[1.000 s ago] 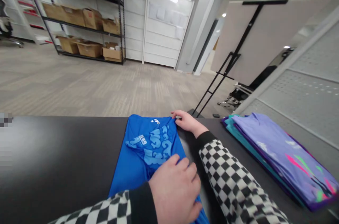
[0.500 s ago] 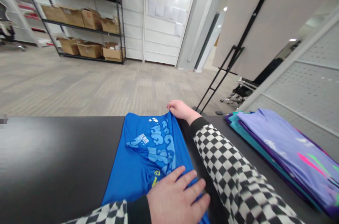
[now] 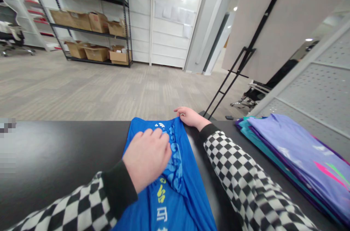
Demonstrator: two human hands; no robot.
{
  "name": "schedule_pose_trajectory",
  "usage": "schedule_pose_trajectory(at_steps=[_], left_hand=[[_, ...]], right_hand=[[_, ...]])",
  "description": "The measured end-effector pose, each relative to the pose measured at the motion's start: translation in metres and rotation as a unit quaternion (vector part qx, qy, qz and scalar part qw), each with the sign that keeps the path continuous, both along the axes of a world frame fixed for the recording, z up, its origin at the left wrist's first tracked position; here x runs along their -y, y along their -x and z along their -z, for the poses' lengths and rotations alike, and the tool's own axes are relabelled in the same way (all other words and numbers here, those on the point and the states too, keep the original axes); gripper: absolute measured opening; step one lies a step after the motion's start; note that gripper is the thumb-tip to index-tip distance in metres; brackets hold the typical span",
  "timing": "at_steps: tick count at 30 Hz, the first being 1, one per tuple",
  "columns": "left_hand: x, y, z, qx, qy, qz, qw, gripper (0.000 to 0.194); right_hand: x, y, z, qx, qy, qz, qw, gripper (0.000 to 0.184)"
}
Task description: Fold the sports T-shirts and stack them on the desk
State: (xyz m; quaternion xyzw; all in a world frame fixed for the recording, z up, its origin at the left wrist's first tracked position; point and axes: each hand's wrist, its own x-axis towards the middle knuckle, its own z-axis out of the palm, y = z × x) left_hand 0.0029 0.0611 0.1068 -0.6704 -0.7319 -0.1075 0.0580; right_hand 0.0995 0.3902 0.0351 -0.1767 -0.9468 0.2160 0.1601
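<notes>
A blue T-shirt [image 3: 188, 183] with lighter blue swirls, yellow and white lettering and a small white logo lies lengthwise on the black table, partly folded. My left hand [image 3: 149, 156] is over its upper middle, back of the hand up. The fingers curl down onto the cloth, and their tips are hidden, along with the part of the shirt beneath. At the shirt's far right corner is my right hand [image 3: 190, 117], its thumb and fingers bent in a loose pinch at the edge of the fabric. Both forearms wear black-and-white checkered sleeves.
A stack of folded shirts [image 3: 295, 147], lavender on top with teal and purple below, lies on the right of the black table [image 3: 68, 158]. Beyond stand an easel with a board [image 3: 273, 30], a perforated panel [image 3: 317, 85] and a shelf rack with cardboard boxes [image 3: 98, 23].
My left hand has moved up and left from the shirt's lower right, going from spread fingers to curled ones. My right hand stays at the far corner. The lettering lower down now shows.
</notes>
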Motion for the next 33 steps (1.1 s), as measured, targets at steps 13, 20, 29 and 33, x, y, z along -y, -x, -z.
schedule_pose_trajectory(at_steps=[13,20,29,33], left_hand=[[-0.014,0.055,0.008,-0.009,0.113,-0.105,0.988,0.024],[-0.013,0.077,-0.001,-0.034,0.131,-0.136,0.981,0.027],[-0.003,0.031,-0.01,-0.042,-0.003,0.018,0.999,0.02],[0.003,0.008,0.0,0.073,0.047,0.288,0.954,0.03]], right_hand=[[-0.002,-0.003,-0.003,0.062,-0.07,0.08,0.992,0.029],[-0.002,-0.001,-0.001,0.058,-0.062,0.081,0.993,0.026],[0.011,-0.004,-0.003,-0.02,-0.014,-0.003,1.0,0.021],[0.017,0.001,-0.004,0.019,-0.007,-0.02,1.0,0.033]])
